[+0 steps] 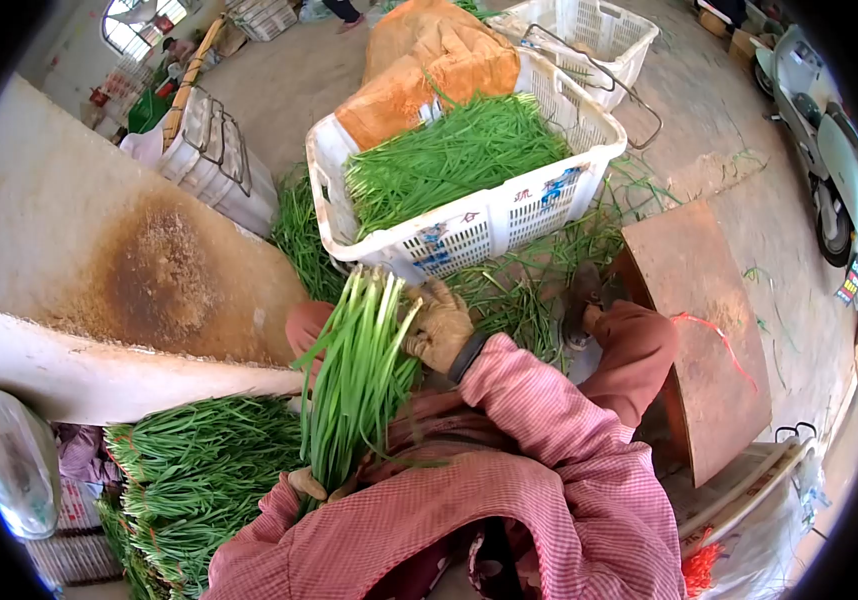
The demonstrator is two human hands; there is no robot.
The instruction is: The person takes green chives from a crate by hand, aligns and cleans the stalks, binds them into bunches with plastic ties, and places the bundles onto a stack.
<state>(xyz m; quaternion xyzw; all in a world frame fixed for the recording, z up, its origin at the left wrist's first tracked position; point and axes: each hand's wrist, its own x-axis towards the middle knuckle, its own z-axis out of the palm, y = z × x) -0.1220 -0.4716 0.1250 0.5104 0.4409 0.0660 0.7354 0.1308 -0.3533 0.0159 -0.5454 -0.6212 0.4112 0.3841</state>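
Nearest, along the bottom, a pink checked top (429, 510), cut off by the dark round border. Just beyond, the left hand (307, 484), mostly hidden under cuff and leaves, with the visible fingers closed narrowly about the leafy end of a green bundle (357, 375). Near left, just beside, stacked greens (211, 455), partly covered by the left sleeve.

In front of the body, the bundle itself, slanting away from the near end: long, flat, bright green leaves, spread loosely on the left side, running into pale, uneven stem ends at the far tip. To the right of those stems, the right hand (441, 327), in a tan glove, bent in against the stalks; fingertips out of sight, impossible to tell whether gripping or merely touching.

To the right, a brown board (714, 370) with pinkish string (724, 345). Farther, scattered stalks (524, 310) and a white crate (489, 235) of loose greens (459, 160), half covered by orange cloth (434, 60); lettering hard to read. Far right, a scooter (842, 150), partly cut off. At the far edge, a trouser leg (343, 10), the rest out of frame.
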